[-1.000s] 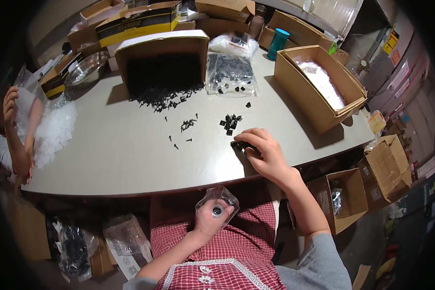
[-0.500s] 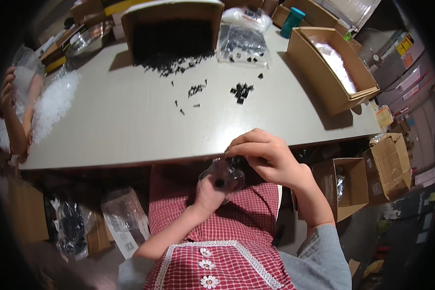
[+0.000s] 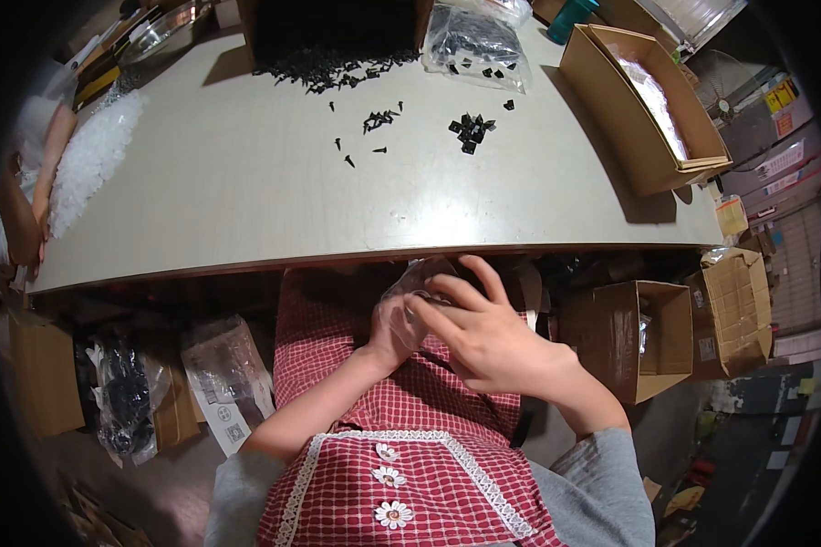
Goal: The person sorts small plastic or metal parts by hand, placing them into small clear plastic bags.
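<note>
L hand [image 3: 388, 330] grips small clear bag [image 3: 410, 290] (over lap), R hand [image 3: 488, 342] fingers pinching its top.

Below the desk's [image 3: 246, 210] near edge, over the lap, the left hand [image 3: 388, 333] and right hand [image 3: 483, 342] hold a small clear plastic bag [image 3: 420, 283] between them. Black screws [image 3: 374, 118] lie scattered toward the desk's far edge.
</note>
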Demonstrator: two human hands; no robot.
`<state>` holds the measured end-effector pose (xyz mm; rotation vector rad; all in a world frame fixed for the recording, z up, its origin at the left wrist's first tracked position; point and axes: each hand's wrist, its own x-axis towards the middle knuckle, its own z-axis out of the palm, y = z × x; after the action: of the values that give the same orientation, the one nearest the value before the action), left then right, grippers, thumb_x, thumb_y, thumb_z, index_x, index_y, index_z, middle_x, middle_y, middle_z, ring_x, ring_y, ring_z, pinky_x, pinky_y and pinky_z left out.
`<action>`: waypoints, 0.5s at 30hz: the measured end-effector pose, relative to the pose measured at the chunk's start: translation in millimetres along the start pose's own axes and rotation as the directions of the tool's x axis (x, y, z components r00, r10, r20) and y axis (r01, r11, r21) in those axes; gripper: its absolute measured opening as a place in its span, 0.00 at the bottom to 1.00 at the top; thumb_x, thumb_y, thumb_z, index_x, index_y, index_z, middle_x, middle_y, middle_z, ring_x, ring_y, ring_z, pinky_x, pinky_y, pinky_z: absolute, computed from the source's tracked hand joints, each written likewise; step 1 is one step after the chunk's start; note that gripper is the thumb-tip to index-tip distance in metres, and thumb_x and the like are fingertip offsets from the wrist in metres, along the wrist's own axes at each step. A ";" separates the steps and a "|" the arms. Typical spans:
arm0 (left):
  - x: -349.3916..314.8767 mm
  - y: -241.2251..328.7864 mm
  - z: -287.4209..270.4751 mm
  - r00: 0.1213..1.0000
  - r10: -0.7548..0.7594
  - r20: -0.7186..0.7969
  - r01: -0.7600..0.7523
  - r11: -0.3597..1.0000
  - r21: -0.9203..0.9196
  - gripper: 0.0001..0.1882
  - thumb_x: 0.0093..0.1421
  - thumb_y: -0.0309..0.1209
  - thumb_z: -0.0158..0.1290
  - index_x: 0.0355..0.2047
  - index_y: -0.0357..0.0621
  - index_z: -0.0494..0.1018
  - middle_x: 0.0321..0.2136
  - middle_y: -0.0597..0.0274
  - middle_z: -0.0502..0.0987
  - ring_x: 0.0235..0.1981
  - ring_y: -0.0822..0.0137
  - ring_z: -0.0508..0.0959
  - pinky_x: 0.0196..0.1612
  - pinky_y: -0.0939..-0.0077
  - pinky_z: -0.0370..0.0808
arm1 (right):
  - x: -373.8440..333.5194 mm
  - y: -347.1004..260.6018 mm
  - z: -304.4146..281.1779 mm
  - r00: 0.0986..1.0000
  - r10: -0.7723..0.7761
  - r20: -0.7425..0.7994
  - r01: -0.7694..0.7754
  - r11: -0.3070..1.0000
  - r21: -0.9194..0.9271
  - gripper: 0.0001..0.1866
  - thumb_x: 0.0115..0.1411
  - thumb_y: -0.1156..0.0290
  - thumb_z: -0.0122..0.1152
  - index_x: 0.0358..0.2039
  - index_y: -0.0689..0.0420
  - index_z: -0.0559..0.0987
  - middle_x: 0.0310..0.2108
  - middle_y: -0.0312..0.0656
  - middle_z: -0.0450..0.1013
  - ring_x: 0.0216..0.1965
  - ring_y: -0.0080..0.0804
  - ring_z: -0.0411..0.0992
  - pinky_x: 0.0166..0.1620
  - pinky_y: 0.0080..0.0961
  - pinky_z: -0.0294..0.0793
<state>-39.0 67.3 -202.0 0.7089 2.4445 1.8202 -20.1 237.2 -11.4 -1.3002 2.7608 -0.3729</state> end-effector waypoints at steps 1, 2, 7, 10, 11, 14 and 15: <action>8.3 9.0 -4.3 0.983 0.165 -0.082 -0.169 0.985 -0.037 0.21 0.68 0.33 0.54 0.60 0.44 0.75 0.54 0.50 0.81 0.53 0.48 0.83 0.54 0.61 0.81 | 0.1 -0.7 2.3 0.999 -0.008 0.045 0.008 1.000 -0.009 0.46 0.45 0.71 0.73 0.67 0.66 0.70 0.57 0.53 0.77 0.68 0.53 0.66 0.77 0.66 0.44; 9.0 16.2 -7.0 0.983 0.166 -0.084 -0.169 0.985 -0.036 0.21 0.68 0.33 0.54 0.60 0.44 0.75 0.54 0.50 0.81 0.53 0.48 0.83 0.54 0.61 0.81 | 0.8 -0.9 3.4 0.996 -0.020 0.090 0.022 1.000 -0.017 0.46 0.45 0.70 0.74 0.67 0.66 0.69 0.56 0.53 0.77 0.68 0.53 0.66 0.77 0.67 0.44; 1.7 16.2 -7.1 0.989 0.082 -0.122 -0.094 0.991 -0.100 0.19 0.66 0.37 0.56 0.54 0.40 0.78 0.49 0.50 0.83 0.51 0.51 0.84 0.52 0.60 0.82 | 1.1 -3.7 -16.9 0.999 0.021 -0.050 -0.018 0.998 0.053 0.44 0.46 0.73 0.70 0.67 0.65 0.70 0.54 0.52 0.78 0.68 0.53 0.67 0.76 0.69 0.43; -1.6 1.1 -5.3 0.990 0.126 -0.067 -0.126 0.992 -0.002 0.18 0.66 0.34 0.57 0.54 0.40 0.79 0.47 0.50 0.84 0.50 0.51 0.85 0.52 0.61 0.82 | 4.3 -4.2 -0.8 1.000 -0.002 0.025 0.001 1.000 0.024 0.43 0.47 0.72 0.71 0.66 0.64 0.71 0.52 0.53 0.78 0.67 0.53 0.68 0.76 0.69 0.43; 1.1 5.5 -8.5 0.994 0.100 -0.038 -0.102 0.994 -0.030 0.18 0.66 0.34 0.57 0.54 0.40 0.79 0.47 0.50 0.84 0.50 0.51 0.85 0.52 0.61 0.82 | 5.5 -4.3 3.0 0.997 -0.010 0.080 0.009 1.000 0.023 0.37 0.50 0.72 0.69 0.63 0.63 0.74 0.53 0.53 0.78 0.66 0.53 0.69 0.76 0.69 0.44; -3.4 8.7 -22.1 1.000 0.023 -0.013 -0.024 0.996 -0.082 0.22 0.64 0.39 0.62 0.55 0.43 0.78 0.47 0.46 0.84 0.46 0.43 0.86 0.48 0.57 0.83 | 4.2 -2.7 -3.9 1.000 -0.022 -0.002 0.022 0.993 0.116 0.32 0.53 0.72 0.68 0.60 0.61 0.76 0.53 0.51 0.78 0.66 0.52 0.69 0.77 0.68 0.44; -8.5 8.9 -31.3 0.999 -0.007 0.043 0.010 0.998 -0.068 0.22 0.64 0.41 0.63 0.54 0.43 0.79 0.45 0.46 0.85 0.45 0.43 0.86 0.47 0.57 0.83 | 3.5 -1.2 -11.5 0.999 -0.021 -0.031 0.026 0.986 0.164 0.27 0.55 0.72 0.68 0.57 0.59 0.79 0.53 0.49 0.79 0.66 0.50 0.70 0.77 0.67 0.44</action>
<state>-36.8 37.8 -186.0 0.7233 2.3437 1.8551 -23.3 235.9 0.2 -1.2981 2.6732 -0.6122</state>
